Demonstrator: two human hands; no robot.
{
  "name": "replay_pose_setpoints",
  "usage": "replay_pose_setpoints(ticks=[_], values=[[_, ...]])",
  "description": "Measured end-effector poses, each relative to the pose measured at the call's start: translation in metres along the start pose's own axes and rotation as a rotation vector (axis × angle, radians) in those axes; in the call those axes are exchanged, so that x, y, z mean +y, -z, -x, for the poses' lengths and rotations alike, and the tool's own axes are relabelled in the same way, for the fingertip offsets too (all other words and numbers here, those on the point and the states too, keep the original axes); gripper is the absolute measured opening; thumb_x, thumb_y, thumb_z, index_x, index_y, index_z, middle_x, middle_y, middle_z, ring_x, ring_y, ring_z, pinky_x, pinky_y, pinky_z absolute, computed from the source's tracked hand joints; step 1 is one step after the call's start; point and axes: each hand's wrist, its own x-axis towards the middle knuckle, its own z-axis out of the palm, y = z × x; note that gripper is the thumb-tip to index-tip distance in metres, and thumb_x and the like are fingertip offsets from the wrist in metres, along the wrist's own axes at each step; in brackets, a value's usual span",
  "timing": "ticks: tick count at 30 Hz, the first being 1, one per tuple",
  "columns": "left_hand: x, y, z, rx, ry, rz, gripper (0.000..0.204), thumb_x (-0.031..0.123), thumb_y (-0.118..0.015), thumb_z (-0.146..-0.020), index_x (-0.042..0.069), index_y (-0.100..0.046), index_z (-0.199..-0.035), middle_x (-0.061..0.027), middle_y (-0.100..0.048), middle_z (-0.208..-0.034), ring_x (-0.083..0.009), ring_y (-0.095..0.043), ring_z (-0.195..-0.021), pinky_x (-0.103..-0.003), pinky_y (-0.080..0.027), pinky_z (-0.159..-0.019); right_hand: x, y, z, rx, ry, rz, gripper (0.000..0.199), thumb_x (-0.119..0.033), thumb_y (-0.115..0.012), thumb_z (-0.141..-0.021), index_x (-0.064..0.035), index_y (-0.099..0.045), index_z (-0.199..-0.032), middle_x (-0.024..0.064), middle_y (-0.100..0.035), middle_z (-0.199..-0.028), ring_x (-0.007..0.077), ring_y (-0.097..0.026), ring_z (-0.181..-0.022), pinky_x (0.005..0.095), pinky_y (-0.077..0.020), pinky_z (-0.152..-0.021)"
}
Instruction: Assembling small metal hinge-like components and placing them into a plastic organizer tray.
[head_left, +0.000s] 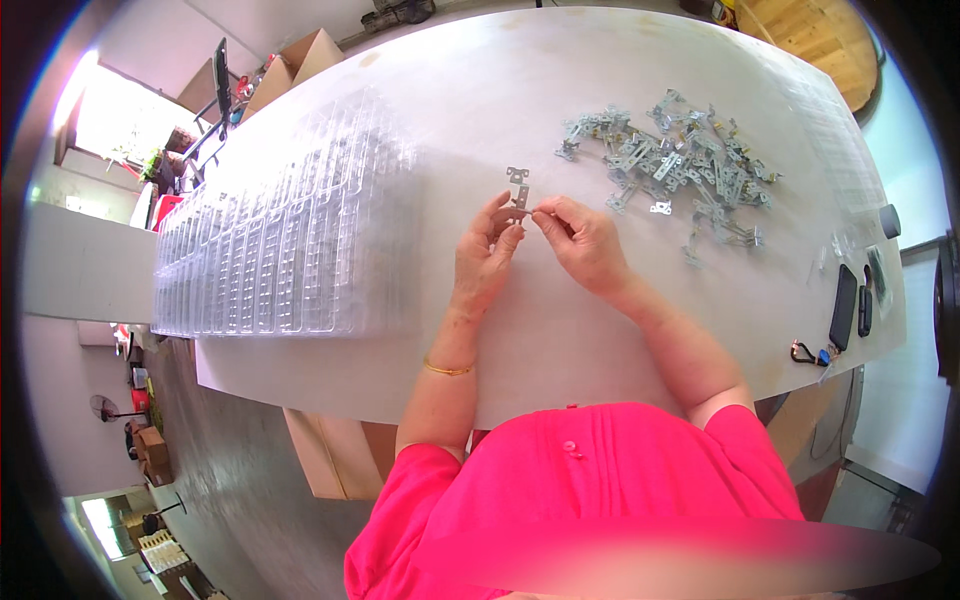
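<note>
Over the middle of the white table [500,360], my left hand [484,260] is closed on a flat silver metal bracket [519,177], whose holed end sticks up beyond the fingers. My right hand [588,248] is beside it, thumb and forefinger pinched together at the bracket's side. Whatever lies between those right fingertips is too small to name. To the right of the hands spreads a loose heap of similar metal brackets [668,165], some with yellowish bits. One small bracket [660,208] lies at the heap's near edge.
Stacked clear plastic trays [290,240] fill the table's left side. At the right edge lie a black phone [843,308], a dark slim case [865,301] and a key loop [806,353]. More clear plastic [820,120] lies at the far right. A cardboard box [335,455] stands below the front edge.
</note>
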Motion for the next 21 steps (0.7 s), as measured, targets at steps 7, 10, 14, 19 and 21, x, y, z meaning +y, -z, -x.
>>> replay_pose_setpoints(ticks=[7,10,14,19,21], values=[[-0.008,0.001,-0.002,0.072,-0.122,-0.154,0.054,0.011,-0.069,-0.091,0.005,-0.046,-0.139,-0.0075,-0.067,-0.11,-0.0111,-0.061,-0.086,-0.027,-0.05,-0.077,0.003,0.001,0.0,0.037,0.195,0.157,0.003,-0.007,-0.062,-0.088,-0.0052,-0.062,-0.091,0.013,-0.064,-0.078,0.0321,-0.063,-0.069,0.0398,-0.0486,-0.06],[-0.005,-0.002,-0.002,0.088,-0.149,-0.212,0.056,0.009,-0.07,-0.089,0.007,-0.047,-0.14,-0.0078,-0.068,-0.108,-0.0116,-0.061,-0.084,-0.027,-0.05,-0.075,0.003,0.001,0.001,0.026,0.218,0.189,0.004,-0.008,-0.062,-0.088,-0.0052,-0.062,-0.091,0.0134,-0.064,-0.078,0.0328,-0.063,-0.07,0.0407,-0.0487,-0.061],[-0.002,-0.005,-0.001,0.075,-0.19,-0.288,0.057,0.007,-0.071,-0.087,0.007,-0.047,-0.139,-0.0077,-0.068,-0.107,-0.0123,-0.062,-0.084,-0.027,-0.05,-0.075,0.01,-0.001,0.001,-0.011,0.352,0.234,0.009,-0.004,-0.065,-0.087,-0.0019,-0.067,-0.095,0.015,-0.068,-0.087,0.0308,-0.066,-0.073,0.0362,-0.0515,-0.064],[0.0,-0.004,0.001,0.089,-0.214,-0.331,0.058,0.003,-0.071,-0.086,0.007,-0.048,-0.139,-0.0081,-0.068,-0.105,-0.0138,-0.063,-0.084,-0.027,-0.051,-0.073,0.008,-0.001,0.001,0.006,0.251,0.21,0.009,-0.006,-0.064,-0.086,-0.0035,-0.067,-0.095,0.015,-0.068,-0.086,0.0335,-0.065,-0.077,0.0403,-0.0515,-0.067],[-0.002,-0.004,0.001,0.087,-0.208,-0.323,0.057,0.002,-0.07,-0.087,0.007,-0.048,-0.139,-0.0071,-0.068,-0.106,-0.0121,-0.062,-0.084,-0.026,-0.05,-0.074,0.009,-0.002,0.001,0.058,0.239,0.178,0.008,-0.008,-0.063,-0.087,-0.0055,-0.066,-0.093,0.0142,-0.067,-0.082,0.0343,-0.064,-0.076,0.0428,-0.0507,-0.067]])
